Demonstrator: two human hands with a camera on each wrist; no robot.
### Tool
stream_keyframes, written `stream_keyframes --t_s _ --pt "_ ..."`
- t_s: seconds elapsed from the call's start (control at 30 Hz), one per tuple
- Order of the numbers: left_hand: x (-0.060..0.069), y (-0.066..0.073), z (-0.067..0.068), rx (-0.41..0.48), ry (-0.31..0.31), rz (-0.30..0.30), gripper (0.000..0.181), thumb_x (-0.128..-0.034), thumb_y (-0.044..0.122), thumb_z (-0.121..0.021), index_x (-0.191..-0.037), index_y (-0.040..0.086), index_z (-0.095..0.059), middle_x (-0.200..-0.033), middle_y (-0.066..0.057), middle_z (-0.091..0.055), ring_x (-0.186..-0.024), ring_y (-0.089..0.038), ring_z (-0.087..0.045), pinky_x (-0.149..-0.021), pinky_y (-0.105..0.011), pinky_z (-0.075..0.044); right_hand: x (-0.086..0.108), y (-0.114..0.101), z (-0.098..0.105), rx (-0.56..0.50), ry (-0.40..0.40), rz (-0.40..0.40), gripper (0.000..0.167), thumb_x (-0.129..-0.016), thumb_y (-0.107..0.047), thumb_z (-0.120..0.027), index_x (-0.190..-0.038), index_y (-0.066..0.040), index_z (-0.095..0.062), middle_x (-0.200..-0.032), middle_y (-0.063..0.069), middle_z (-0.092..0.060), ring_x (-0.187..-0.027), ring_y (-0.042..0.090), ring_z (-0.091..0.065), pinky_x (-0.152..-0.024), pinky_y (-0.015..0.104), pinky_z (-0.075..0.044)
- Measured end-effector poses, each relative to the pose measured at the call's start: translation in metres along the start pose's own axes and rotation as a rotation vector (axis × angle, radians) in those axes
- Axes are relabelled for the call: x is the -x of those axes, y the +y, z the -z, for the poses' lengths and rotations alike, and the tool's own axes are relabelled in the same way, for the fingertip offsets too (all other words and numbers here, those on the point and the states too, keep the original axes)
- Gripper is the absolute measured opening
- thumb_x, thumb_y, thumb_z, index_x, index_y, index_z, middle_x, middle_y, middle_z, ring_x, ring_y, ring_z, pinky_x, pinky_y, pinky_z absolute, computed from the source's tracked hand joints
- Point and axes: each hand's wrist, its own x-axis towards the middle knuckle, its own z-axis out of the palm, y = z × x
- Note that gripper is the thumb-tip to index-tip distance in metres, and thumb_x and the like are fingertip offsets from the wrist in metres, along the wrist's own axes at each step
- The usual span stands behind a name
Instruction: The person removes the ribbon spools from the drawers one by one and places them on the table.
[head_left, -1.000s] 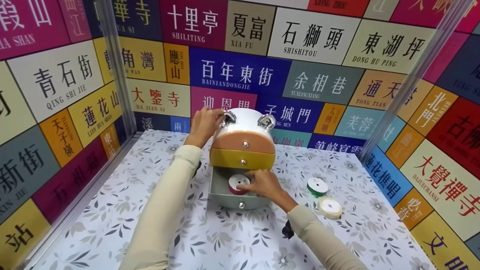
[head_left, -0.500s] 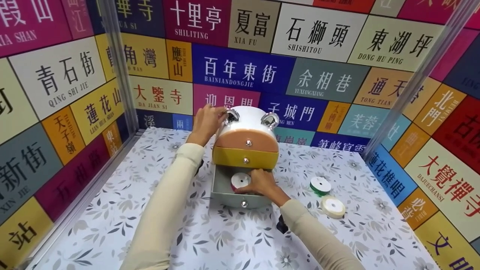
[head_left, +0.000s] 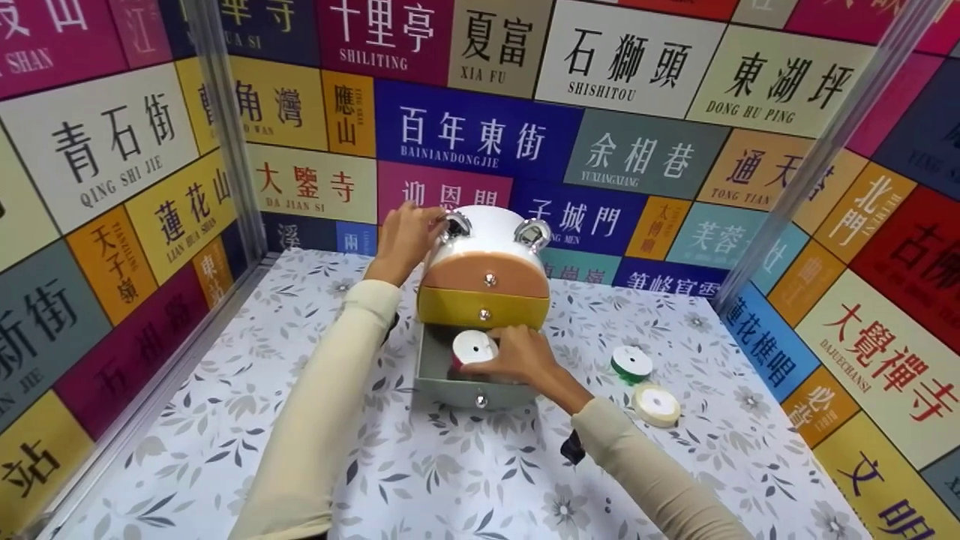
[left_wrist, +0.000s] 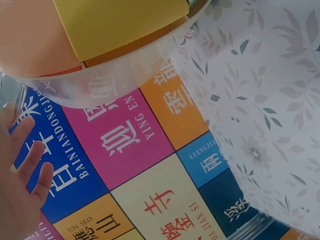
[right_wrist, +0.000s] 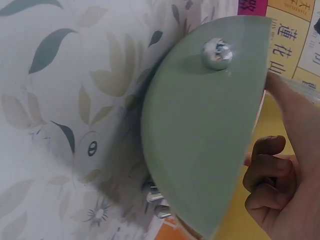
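Observation:
A small drawer cabinet (head_left: 487, 262) with a white top, silver ears and colored drawers stands on the table. My left hand (head_left: 407, 236) is at its left silver ear (head_left: 455, 225), fingertips pinching it; the thumb is hidden, and in the left wrist view the other fingers stretch beside it. The bottom grey-green drawer (head_left: 450, 390) is pulled out. Over its inside, my right hand (head_left: 525, 356) pinches a white-faced ribbon spool (head_left: 474, 346) with red ribbon, tilted up. In the right wrist view the drawer's front (right_wrist: 200, 125) hides the spool and the thumb and index tips.
To the right lie a green ribbon spool (head_left: 631, 362) and a cream ribbon spool (head_left: 657, 405), side by side. A leaf-patterned cloth (head_left: 420, 465) covers the table. Printed sign panels (head_left: 480, 127) wall the back and sides.
My right hand has taken hold of the red ribbon spool and raised it slightly, tilting its face. The left hand stays at the ear, and the drawer remains out.

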Motion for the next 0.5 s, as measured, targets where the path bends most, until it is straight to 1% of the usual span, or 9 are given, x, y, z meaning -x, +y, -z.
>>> stream_keyframes --t_s 0.13,0.3,0.4,0.5 --pt "-0.002 0.001 0.002 0.005 -0.002 -0.011 0.024 -0.1013 0.031 -0.070 -0.120 0.019 -0.079 -0.104 -0.008 -0.079 -0.097 -0.032 -0.064 -0.083 -0.048 -0.050 0.002 -0.004 0.013 -0.029 0.007 0.001 0.060 -0.066 -0.074 -0.086 -0.082 -0.018 -0.070 -0.057 -0.006 -0.048 -0.055 0.014 -0.051 -0.052 0.030 -0.035" --pt "-0.001 0.001 0.001 0.011 -0.006 -0.001 0.024 -0.1016 0.031 -0.069 -0.120 0.019 -0.079 -0.103 -0.008 -0.079 -0.097 -0.034 -0.064 -0.084 -0.049 -0.050 0.006 -0.004 0.022 -0.052 0.010 -0.007 0.067 -0.063 -0.082 -0.081 -0.088 -0.020 -0.072 -0.059 -0.006 -0.053 -0.056 0.013 -0.053 -0.053 0.029 -0.040" --pt "0.000 0.000 0.000 0.003 0.000 -0.004 0.022 -0.1017 0.031 -0.069 -0.117 0.018 -0.079 -0.101 -0.009 -0.079 -0.096 -0.035 -0.065 -0.083 -0.051 -0.050 0.010 -0.001 0.026 -0.068 0.006 -0.013 0.070 -0.061 -0.085 -0.079 -0.088 -0.021 -0.072 -0.061 -0.007 -0.054 -0.057 0.012 -0.053 -0.053 0.029 -0.041" --pt "0.000 0.000 0.000 -0.005 -0.002 -0.009 0.023 -0.1020 0.032 -0.068 -0.117 0.018 -0.079 -0.100 -0.010 -0.078 -0.096 -0.035 -0.065 -0.083 -0.051 -0.050 0.015 0.004 0.032 -0.074 0.005 -0.027 0.071 -0.059 -0.087 -0.078 -0.085 -0.022 -0.070 -0.060 -0.007 -0.053 -0.057 0.012 -0.053 -0.053 0.029 -0.041"
